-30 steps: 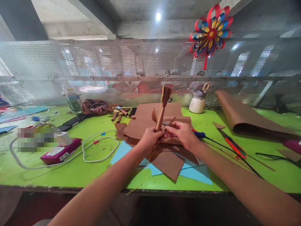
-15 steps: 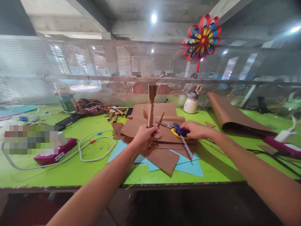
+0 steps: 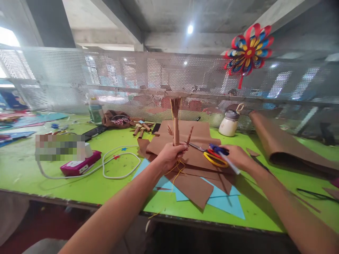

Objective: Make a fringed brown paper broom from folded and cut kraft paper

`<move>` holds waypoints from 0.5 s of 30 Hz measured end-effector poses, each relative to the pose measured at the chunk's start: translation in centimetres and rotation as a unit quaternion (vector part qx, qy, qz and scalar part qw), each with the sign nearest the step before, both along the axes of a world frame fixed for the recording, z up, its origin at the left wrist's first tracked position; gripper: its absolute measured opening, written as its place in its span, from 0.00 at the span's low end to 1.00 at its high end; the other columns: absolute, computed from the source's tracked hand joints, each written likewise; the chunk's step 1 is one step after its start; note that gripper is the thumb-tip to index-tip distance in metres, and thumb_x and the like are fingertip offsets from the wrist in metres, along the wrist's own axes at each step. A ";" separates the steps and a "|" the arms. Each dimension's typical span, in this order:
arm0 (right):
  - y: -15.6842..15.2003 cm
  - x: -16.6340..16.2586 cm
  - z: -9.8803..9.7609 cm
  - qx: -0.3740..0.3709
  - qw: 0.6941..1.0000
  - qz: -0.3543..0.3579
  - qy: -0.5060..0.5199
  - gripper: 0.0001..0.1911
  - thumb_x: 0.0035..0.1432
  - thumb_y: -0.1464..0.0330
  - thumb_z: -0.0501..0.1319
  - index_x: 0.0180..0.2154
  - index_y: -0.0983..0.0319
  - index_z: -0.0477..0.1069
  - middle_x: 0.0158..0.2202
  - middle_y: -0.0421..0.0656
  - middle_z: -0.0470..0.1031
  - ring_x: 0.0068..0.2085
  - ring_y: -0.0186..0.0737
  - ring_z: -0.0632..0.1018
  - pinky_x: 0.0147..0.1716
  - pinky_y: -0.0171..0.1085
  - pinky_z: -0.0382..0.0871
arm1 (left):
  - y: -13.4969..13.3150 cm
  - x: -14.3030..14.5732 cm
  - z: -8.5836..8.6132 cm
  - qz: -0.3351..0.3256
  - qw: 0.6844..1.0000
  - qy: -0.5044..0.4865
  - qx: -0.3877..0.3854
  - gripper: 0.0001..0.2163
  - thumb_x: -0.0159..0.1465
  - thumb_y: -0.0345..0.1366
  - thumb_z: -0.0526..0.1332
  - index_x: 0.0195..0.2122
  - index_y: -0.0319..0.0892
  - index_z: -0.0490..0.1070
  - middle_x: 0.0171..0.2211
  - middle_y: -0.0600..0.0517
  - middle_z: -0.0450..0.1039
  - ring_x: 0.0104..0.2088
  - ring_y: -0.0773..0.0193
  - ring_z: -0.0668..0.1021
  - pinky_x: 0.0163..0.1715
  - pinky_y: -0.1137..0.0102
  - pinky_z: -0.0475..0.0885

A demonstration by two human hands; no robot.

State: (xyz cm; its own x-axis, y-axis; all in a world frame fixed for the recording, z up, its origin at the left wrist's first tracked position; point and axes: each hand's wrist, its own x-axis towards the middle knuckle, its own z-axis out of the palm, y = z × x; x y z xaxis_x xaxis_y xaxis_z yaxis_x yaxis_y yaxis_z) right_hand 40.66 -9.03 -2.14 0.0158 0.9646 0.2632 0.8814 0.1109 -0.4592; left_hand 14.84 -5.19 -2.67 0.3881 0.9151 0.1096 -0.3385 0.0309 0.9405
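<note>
My left hand (image 3: pixel 173 155) is closed around the lower end of a brown paper figure (image 3: pixel 176 130), held upright. The figure has a rolled-tube body, a pleated fan top and small paper arms at its sides, with yellow string hanging below my fist. On the right, my right hand (image 3: pixel 234 155) grips a blue hot glue gun (image 3: pixel 217 149) from behind; a translucent glue stick pokes out of it. Scissors (image 3: pixel 215 159) with red and yellow handles are just under the glue gun, over the brown paper (image 3: pixel 185 137). The glue gun's tip is hard to make out.
Light blue sheets (image 3: pixel 225 203) stick out beneath brown scraps at the front. A white bottle (image 3: pixel 228 123) and a folded brown sheet (image 3: pixel 291 144) stand to the right. Leftward lie small paper rolls (image 3: pixel 141 132), a purple power strip (image 3: pixel 81 165) and a white cable (image 3: pixel 122 177).
The whole view has turned a little left. My right hand has swung the glue gun, so its stick now points more to the right; the scissors show more clearly. My left hand keeps its hold.
</note>
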 end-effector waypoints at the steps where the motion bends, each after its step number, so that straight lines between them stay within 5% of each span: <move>1: -0.4 0.3 0.5 -0.009 0.998 -0.001 0.069 0.16 0.46 0.65 0.61 0.39 0.63 0.75 0.33 0.46 0.78 0.34 0.45 0.77 0.30 0.36 0.66 | 0.1 -0.1 0.0 -0.009 1.000 -0.007 -0.005 0.07 0.48 0.29 0.66 0.26 0.32 0.70 0.23 0.51 0.67 0.19 0.78 0.64 0.15 0.80 0.52; 5: -2.1 0.9 2.2 -0.020 0.920 0.076 0.383 0.18 0.49 0.61 0.61 0.42 0.63 0.73 0.35 0.46 0.78 0.35 0.44 0.78 0.32 0.38 0.71 | 0.1 -0.2 0.0 -0.043 0.998 -0.017 -0.041 0.06 0.50 0.28 0.66 0.27 0.32 0.70 0.24 0.51 0.68 0.20 0.78 0.65 0.15 0.82 0.55; 9: -3.5 0.0 2.9 -0.013 0.856 0.174 0.486 0.16 0.51 0.59 0.61 0.37 0.63 0.75 0.36 0.49 0.78 0.39 0.46 0.78 0.35 0.40 0.73 | -0.1 -0.1 -0.1 -0.075 0.995 -0.011 -0.058 0.06 0.52 0.28 0.64 0.29 0.31 0.70 0.24 0.49 0.69 0.21 0.76 0.69 0.19 0.81 0.64; 12: -4.5 -1.7 2.9 -0.031 0.854 0.226 0.467 0.15 0.54 0.58 0.59 0.38 0.62 0.74 0.37 0.49 0.78 0.40 0.47 0.78 0.38 0.43 0.73 | -0.3 0.0 -0.4 -0.099 0.994 -0.007 -0.053 0.07 0.54 0.29 0.64 0.31 0.32 0.68 0.24 0.49 0.70 0.23 0.72 0.73 0.23 0.76 0.69; 15: -5.0 -3.6 3.0 -0.032 0.884 0.240 0.400 0.15 0.55 0.58 0.58 0.39 0.61 0.73 0.38 0.48 0.77 0.39 0.45 0.78 0.39 0.42 0.72 | -0.5 0.1 -0.5 -0.113 0.992 0.016 -0.046 0.08 0.54 0.31 0.64 0.33 0.34 0.67 0.22 0.52 0.68 0.21 0.72 0.72 0.21 0.77 0.68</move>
State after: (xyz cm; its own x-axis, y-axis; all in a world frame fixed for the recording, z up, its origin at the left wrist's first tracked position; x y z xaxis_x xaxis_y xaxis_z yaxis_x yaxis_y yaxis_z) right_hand 37.01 -14.03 0.86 -0.2433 0.9232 0.2976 0.1311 0.3353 -0.9329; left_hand 14.96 -5.74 -3.16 0.5867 0.8096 0.0145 -0.2840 0.1890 0.9400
